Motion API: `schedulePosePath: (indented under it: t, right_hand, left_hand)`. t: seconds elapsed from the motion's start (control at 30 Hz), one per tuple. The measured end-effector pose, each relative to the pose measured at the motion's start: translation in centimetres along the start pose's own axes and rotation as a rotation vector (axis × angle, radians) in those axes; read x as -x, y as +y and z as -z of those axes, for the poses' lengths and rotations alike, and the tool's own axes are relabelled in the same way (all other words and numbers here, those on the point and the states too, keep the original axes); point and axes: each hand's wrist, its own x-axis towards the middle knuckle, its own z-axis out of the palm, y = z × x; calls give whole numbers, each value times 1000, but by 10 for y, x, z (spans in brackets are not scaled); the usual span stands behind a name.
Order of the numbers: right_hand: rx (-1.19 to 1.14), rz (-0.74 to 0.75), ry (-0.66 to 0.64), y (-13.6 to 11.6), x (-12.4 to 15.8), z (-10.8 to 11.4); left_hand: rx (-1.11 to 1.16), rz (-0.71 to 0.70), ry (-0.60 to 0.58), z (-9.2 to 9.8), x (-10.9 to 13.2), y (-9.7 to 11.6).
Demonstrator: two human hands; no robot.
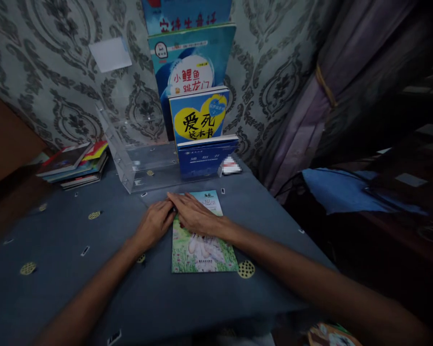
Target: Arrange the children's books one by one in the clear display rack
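A thin green picture book (204, 250) lies flat on the blue-grey tablecloth (75, 269) in front of me. My right hand (195, 214) rests flat on the book's upper left part, fingers stretched out. Beside it, my left hand (155, 223) touches the book's left edge, its fingers curled down onto the cloth. Just behind stands a clear acrylic tiered rack (137, 163) holding several blue books (198, 115) stepped up against the wall.
A stack of books (74, 166) lies at the table's back left. Patterned wallpaper (57, 72) backs the table. A tied purple curtain (310, 110) hangs at the right, past the table's right edge, with blue cloth (342, 190) on dark furniture beyond.
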Motion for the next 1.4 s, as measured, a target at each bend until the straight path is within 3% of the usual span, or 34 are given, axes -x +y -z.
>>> schedulePosePath:
  t: [0.23, 0.67, 0.97, 1.2, 1.3, 1.4]
  right_hand:
    - [25, -32, 45, 18, 14, 9]
    - [24, -110, 179, 73, 81, 32]
    - [-90, -144, 222, 67, 82, 40]
    - [-207, -167, 235, 46, 103, 44]
    - [-249, -169, 247, 33, 113, 40]
    - [-288, -155, 268, 27, 117, 37]
  left_hand:
    - [-19, -22, 5, -2, 0, -4]
    - [-88, 27, -35, -2, 1, 0]
    - [-328, 78, -194, -2, 3, 22]
    - [-446, 18, -409, 14, -25, 15]
    - [-485, 28, -412, 17, -37, 22]
    - [-490, 69, -344, 15, -43, 42]
